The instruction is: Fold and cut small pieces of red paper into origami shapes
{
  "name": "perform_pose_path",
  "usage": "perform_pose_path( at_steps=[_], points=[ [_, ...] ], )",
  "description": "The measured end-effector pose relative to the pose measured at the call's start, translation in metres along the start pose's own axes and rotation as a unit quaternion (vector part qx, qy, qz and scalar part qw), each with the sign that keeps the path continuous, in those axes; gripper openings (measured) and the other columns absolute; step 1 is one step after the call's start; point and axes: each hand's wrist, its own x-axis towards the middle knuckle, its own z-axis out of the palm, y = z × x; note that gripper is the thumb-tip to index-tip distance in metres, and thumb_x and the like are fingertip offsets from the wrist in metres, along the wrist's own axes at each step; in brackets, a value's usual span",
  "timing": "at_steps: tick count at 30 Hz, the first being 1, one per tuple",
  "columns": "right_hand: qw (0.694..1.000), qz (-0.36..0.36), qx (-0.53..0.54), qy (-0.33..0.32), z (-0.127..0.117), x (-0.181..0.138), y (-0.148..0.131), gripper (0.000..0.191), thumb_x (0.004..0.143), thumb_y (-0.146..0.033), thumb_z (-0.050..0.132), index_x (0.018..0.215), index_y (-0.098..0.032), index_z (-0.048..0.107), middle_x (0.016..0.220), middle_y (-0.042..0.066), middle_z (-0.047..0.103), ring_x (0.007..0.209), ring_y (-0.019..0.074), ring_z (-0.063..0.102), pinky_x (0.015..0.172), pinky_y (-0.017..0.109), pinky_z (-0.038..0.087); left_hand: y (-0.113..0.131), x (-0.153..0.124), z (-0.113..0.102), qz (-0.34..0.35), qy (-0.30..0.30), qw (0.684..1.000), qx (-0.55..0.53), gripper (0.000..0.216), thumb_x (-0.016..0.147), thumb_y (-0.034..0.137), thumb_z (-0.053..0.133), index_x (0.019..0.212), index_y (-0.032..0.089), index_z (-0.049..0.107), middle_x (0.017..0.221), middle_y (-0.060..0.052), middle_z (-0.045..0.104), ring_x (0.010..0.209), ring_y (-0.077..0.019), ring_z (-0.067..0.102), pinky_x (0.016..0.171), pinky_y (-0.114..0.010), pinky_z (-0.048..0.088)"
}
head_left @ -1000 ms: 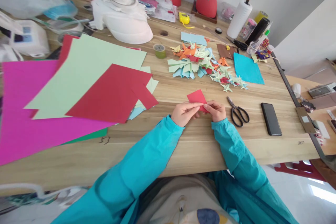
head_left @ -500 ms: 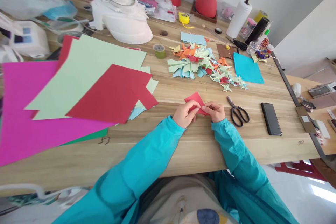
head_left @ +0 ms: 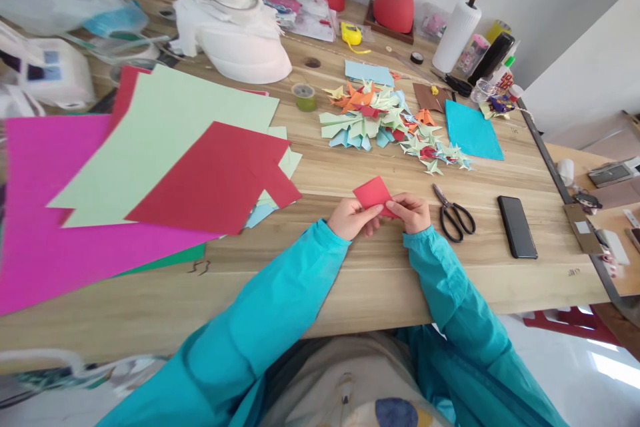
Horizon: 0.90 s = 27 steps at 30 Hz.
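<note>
Between my two hands is a small piece of red paper (head_left: 373,192), held just above the wooden table (head_left: 370,287). My left hand (head_left: 351,219) grips its lower left part, thumb on top and fingers beneath. At the lower right edge, my right hand (head_left: 413,212) pinches the paper between thumb and fingers. Both thumb tips almost meet on it. Black-handled scissors (head_left: 454,213) lie to the right of my right hand. Beyond the paper is a heap of folded paper shapes (head_left: 370,113) in green, orange, red and blue.
Large coloured sheets (head_left: 215,180) overlap on the left. A phone (head_left: 517,227) lies at the right, with a blue square of paper (head_left: 474,130) behind it. Farther back stand a white cap-like form (head_left: 245,47), a yellow tape measure (head_left: 351,33) and a red pincushion (head_left: 393,7).
My left index finger has moved off the top of the red paper and under it, with the thumb now stretched across. More of the paper's face shows. My right hand has barely moved.
</note>
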Motion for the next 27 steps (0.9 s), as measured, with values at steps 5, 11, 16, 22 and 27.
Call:
perform_pose_path(
  at_steps=[5, 11, 16, 22, 27],
  points=[
    [1.000, -0.006, 0.011, -0.011, -0.0003, 0.0001, 0.0015, 0.018, 0.060, -0.032, 0.071, 0.061, -0.016, 0.064, 0.049, -0.002, 0.060, 0.041, 0.0090, 0.050, 0.042, 0.023, 0.042, 0.0000, -0.0029, -0.0004, 0.012, -0.009, 0.999, 0.036, 0.034, 0.068, 0.044, 0.059, 0.059, 0.011, 0.058, 0.042, 0.001, 0.051, 0.030, -0.0084, 0.045, 0.030, -0.021, 0.033],
    [1.000, 0.027, 0.012, 0.000, 0.0022, 0.0008, 0.0018, 0.028, 0.056, -0.040, 0.073, 0.063, -0.015, 0.061, 0.050, -0.002, 0.061, 0.039, 0.0078, 0.051, 0.039, 0.021, 0.043, -0.0009, -0.0041, 0.0013, 0.027, 0.016, 0.996, 0.089, 0.036, 0.073, 0.043, 0.055, 0.052, 0.013, 0.052, 0.041, 0.001, 0.051, 0.029, -0.0076, 0.043, 0.030, -0.020, 0.031],
    [0.993, 0.104, -0.007, -0.052, 0.0074, -0.0026, -0.0047, 0.038, 0.056, -0.049, 0.070, 0.063, -0.014, 0.056, 0.044, -0.002, 0.059, 0.032, 0.0086, 0.050, 0.031, 0.019, 0.040, 0.0000, -0.0051, 0.0000, 0.058, 0.040, 0.987, 0.146, 0.042, 0.077, 0.042, 0.049, 0.045, 0.015, 0.049, 0.035, 0.001, 0.047, 0.028, -0.0078, 0.042, 0.032, -0.020, 0.031],
    [0.990, 0.119, 0.004, -0.075, 0.0085, -0.0015, -0.0036, 0.042, 0.054, -0.053, 0.070, 0.063, -0.015, 0.055, 0.045, -0.001, 0.061, 0.034, 0.0091, 0.053, 0.033, 0.018, 0.043, 0.0001, -0.0057, 0.0009, 0.078, 0.066, 0.982, 0.156, 0.041, 0.076, 0.042, 0.050, 0.045, 0.015, 0.049, 0.035, 0.001, 0.048, 0.028, -0.0078, 0.043, 0.032, -0.019, 0.032],
    [0.989, 0.112, 0.012, -0.094, 0.0081, -0.0003, -0.0010, 0.043, 0.055, -0.054, 0.069, 0.063, -0.015, 0.053, 0.046, -0.001, 0.061, 0.036, 0.0093, 0.055, 0.034, 0.018, 0.044, -0.0003, -0.0046, 0.0008, 0.060, 0.064, 0.987, 0.132, 0.043, 0.075, 0.043, 0.051, 0.043, 0.015, 0.049, 0.034, 0.001, 0.047, 0.027, -0.0077, 0.042, 0.030, -0.019, 0.031]
  ],
)
